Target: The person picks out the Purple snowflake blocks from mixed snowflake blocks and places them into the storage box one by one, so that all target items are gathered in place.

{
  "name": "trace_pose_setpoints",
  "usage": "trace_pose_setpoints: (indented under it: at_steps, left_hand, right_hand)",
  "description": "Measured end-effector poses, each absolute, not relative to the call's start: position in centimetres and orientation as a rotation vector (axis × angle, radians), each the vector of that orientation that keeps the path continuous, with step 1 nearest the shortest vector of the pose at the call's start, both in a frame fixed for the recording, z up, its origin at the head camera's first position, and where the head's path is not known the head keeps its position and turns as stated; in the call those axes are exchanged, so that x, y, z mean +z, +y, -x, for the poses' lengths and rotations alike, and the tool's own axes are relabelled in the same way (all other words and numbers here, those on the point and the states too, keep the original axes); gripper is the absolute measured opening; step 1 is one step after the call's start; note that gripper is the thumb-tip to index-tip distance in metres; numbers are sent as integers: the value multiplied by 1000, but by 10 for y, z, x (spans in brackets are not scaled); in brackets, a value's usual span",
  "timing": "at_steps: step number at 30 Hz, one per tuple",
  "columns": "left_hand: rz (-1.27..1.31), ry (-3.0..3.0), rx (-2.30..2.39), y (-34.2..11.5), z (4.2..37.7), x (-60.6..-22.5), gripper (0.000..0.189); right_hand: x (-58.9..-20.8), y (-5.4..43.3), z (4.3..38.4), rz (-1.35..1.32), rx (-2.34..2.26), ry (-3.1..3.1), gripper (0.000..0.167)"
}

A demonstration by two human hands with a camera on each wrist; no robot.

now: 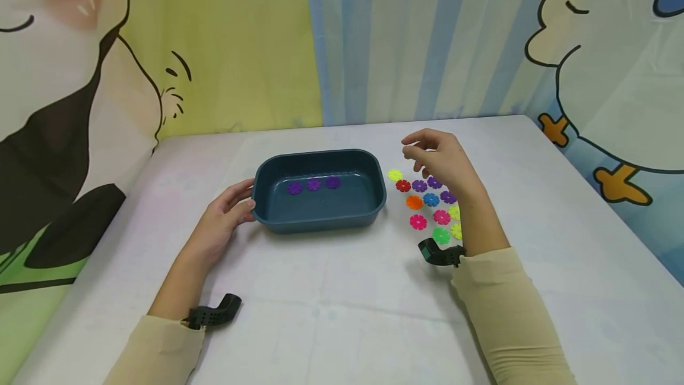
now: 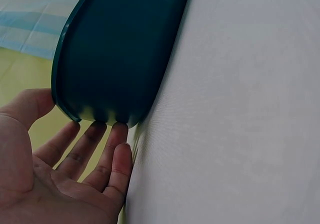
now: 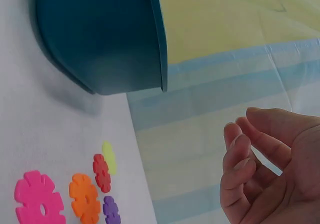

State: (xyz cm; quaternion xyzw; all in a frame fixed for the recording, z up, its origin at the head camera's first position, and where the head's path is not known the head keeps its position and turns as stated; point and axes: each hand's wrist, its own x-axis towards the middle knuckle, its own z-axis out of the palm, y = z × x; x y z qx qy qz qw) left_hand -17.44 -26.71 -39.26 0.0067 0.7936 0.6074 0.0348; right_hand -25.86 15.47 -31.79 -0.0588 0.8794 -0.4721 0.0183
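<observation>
A dark blue-green plastic basin (image 1: 320,221) stands on the white table, with several purple flower-shaped discs (image 1: 313,184) lying inside. My left hand (image 1: 221,221) touches its left end from outside. In the left wrist view the thumb is at the basin's rim and extended fingertips (image 2: 100,129) rest against the end wall. My right hand (image 1: 435,156) is raised above the table, right of the basin. In the right wrist view its fingers are loosely bent, with nothing between thumb and fingertips. Below it lie loose flower discs, including a red one (image 1: 403,186) and an orange one (image 1: 414,202).
More discs in pink (image 1: 418,222), blue (image 1: 430,199), green (image 1: 441,236) and yellow (image 1: 395,175) lie right of the basin, some partly hidden by my right forearm. Each wrist wears a black camera mount (image 1: 214,312). A cartoon-printed curtain (image 1: 240,46) hangs behind the table.
</observation>
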Motion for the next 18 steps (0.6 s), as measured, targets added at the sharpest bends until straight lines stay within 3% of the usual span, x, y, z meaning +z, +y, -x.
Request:
trace_pose_setpoints:
  at_steps: [18]
  left_hand:
    - [-39, 2442, 1862, -268, 176, -395, 62]
  right_hand:
    - [-319, 193, 256, 101, -1435, 2710, 40]
